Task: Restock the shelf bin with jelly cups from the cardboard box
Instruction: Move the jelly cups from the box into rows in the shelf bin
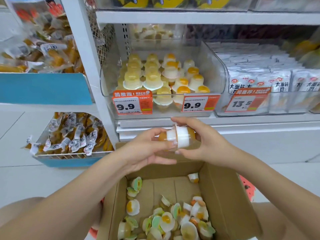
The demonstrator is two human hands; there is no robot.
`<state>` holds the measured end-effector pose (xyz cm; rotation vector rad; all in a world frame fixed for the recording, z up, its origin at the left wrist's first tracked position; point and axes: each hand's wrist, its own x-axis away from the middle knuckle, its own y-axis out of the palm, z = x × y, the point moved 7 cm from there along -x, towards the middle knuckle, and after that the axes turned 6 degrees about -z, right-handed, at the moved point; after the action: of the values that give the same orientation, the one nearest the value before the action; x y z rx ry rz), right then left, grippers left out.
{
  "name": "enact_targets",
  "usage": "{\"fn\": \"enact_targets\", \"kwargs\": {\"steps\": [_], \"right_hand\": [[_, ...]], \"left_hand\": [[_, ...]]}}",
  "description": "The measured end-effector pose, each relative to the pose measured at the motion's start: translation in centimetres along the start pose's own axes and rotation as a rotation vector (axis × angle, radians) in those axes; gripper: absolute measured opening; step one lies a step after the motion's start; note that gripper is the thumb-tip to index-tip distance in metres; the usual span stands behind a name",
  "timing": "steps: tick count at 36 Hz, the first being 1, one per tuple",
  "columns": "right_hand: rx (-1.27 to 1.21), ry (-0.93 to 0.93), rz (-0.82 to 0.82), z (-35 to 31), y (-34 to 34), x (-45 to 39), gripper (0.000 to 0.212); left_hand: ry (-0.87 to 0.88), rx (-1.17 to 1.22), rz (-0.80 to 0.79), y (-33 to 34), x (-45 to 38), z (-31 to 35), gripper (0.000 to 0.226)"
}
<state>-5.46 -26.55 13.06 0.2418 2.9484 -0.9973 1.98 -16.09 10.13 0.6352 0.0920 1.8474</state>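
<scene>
Two hands meet above the cardboard box (pixel 223 196), each w/ a jelly cup. Left hand (pixel 147 149) pinches one cup (pixel 167 137), right hand (pixel 204 144) grips the other (pixel 183 136), wide rims touching, orange domes pointing apart. Cups are clear glossy plastic, white jelly inside. Box is plain brown corrugated, loose cups (pixel 166 220) piled at the bottom. Clear acrylic shelf bin (pixel 214 70) sits right above the hands, approx half full w/ upside-down cups, 9.9 price tags (pixel 132 105) on front. White metal shelving, pale tile floor.
</scene>
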Motion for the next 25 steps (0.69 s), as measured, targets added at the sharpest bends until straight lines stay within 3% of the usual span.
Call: {"fn": "enact_targets", "kwargs": {"steps": [7,14,22,25], "right_hand": [[-0.092,0.051,-0.053,0.1,0.1,-0.5,0.068],[-0.169,0.053,-0.061,0.5,0.5,-0.4,0.077],[-0.226,0.023,0.023,-0.4,-0.8,-1.3,0.057],[-0.191,0.005,0.144,-1.6,-3.3,-2.4,0.052]], "left_hand": [[0.029,0.220,0.001,0.0,-0.3,0.0,0.036],[0.030,0.135,0.036,0.0,-0.5,-0.1,0.040],[-0.010,0.096,0.008,0.1,-0.3,1.2,0.057],[0.016,-0.030,0.054,-0.6,-0.2,2.6,0.060]]}}
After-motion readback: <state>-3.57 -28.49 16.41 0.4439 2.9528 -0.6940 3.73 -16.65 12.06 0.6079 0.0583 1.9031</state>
